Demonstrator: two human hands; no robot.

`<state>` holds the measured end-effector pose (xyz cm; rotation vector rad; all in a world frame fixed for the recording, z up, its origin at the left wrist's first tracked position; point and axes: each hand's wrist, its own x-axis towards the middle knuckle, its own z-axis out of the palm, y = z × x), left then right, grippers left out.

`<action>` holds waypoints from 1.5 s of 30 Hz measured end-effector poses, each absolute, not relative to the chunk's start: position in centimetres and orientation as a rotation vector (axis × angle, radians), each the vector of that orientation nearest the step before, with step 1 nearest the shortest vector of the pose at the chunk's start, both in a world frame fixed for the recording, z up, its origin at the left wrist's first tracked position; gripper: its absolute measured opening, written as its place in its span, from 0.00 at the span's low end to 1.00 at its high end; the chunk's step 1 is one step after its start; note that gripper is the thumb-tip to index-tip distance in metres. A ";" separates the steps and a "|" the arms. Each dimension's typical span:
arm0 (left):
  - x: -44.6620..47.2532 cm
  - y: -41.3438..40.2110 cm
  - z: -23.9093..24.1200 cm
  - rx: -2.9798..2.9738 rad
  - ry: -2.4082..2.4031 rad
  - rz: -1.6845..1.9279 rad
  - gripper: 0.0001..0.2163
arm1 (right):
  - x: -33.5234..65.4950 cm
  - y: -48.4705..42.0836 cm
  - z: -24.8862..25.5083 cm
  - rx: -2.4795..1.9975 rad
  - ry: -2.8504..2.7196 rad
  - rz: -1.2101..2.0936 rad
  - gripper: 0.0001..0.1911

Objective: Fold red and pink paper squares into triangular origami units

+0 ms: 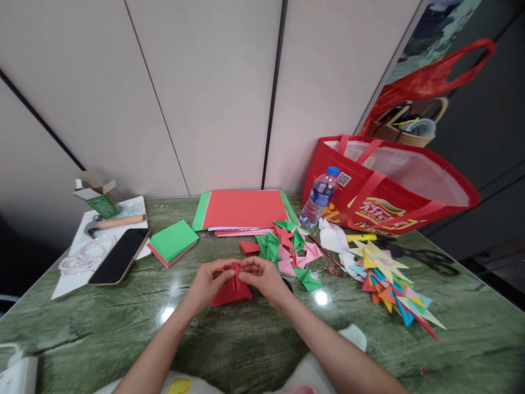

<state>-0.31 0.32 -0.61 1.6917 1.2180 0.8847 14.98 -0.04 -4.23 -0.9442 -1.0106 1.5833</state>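
Note:
A red sheet of folding paper point(230, 294), partly folded, is between my two hands just above the green table. My left hand point(208, 282) pinches its left side with thumb and fingers. On the other side, my right hand point(262, 276) grips the upper right part, thumb pressed near the middle crease. The fingertips of both hands nearly meet at the top of the fold and hide part of it. Just beyond my right hand lies a loose heap of folded green, red and pink paper pieces point(287, 249).
Coloured sheets point(246, 208) are stacked by the wall, with small green squares point(174, 241) to their left. Further left lie a phone point(121, 256) and a wooden-handled tool point(123, 221). A water bottle point(318, 200), red bag point(377, 186), black scissors point(430, 258) and multicoloured folded papers point(394, 290) occupy the right.

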 end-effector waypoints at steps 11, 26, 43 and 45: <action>-0.6 0.3 -0.9 1.845 1.199 0.912 0.10 | 15.2 0.0 -4.1 -0.859 -0.971 1.703 0.13; -0.3 0.0 -1.5 2.178 1.269 0.922 0.08 | 14.8 0.0 -4.7 -1.047 -1.201 1.371 0.13; -0.6 0.4 -2.3 2.000 1.320 0.955 0.09 | 15.1 0.0 -4.5 -1.053 -1.128 1.524 0.14; -0.5 0.5 -2.4 1.932 1.315 0.961 0.09 | 15.2 0.1 -4.5 -1.046 -1.098 1.558 0.15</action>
